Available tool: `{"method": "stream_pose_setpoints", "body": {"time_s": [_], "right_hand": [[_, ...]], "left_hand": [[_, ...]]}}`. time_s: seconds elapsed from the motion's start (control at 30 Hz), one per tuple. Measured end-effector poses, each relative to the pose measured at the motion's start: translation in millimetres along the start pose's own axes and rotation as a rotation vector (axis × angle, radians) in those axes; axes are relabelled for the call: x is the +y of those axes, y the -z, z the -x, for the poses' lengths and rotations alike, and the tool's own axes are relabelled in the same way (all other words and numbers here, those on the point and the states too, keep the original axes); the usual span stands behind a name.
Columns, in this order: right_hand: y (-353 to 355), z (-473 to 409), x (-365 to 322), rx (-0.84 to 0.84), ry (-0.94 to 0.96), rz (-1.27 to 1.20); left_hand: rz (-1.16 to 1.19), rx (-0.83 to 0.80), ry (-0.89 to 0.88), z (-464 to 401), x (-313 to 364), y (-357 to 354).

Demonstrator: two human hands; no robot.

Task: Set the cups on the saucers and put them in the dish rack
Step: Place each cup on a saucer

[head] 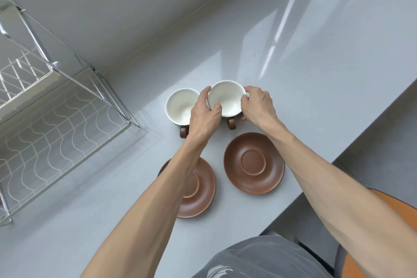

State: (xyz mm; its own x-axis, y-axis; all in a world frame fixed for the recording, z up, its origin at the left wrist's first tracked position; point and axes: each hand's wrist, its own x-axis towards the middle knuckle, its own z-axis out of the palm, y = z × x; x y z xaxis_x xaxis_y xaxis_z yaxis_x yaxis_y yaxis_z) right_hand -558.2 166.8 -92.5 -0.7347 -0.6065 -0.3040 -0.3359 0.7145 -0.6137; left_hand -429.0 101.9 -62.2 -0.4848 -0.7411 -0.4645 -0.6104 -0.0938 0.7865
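Two brown cups with white insides stand side by side on the grey counter. My left hand and my right hand both grip the right cup by its rim, one on each side. The left cup stands free beside it, partly hidden by my left hand. Two empty brown saucers lie nearer to me: the right saucer in full view, the left saucer partly under my left forearm. The wire dish rack stands at the left.
The grey counter meets a grey wall at the back. Its front edge runs diagonally at the right. An orange seat shows at the lower right, beyond the edge.
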Motion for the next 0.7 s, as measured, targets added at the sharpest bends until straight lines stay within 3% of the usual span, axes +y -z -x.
{"method": "stream_pose_setpoints", "body": {"time_s": [0.47,0.7], "right_hand": [[26,38,0,0.059,0.087,-0.022],[29,71,17,0.075,0.096,-0.022]], "left_hand": [[0.128,0.070,-0.046,16,-11,1],[0.168,0.031,-0.051,45,-25,-1]]}}
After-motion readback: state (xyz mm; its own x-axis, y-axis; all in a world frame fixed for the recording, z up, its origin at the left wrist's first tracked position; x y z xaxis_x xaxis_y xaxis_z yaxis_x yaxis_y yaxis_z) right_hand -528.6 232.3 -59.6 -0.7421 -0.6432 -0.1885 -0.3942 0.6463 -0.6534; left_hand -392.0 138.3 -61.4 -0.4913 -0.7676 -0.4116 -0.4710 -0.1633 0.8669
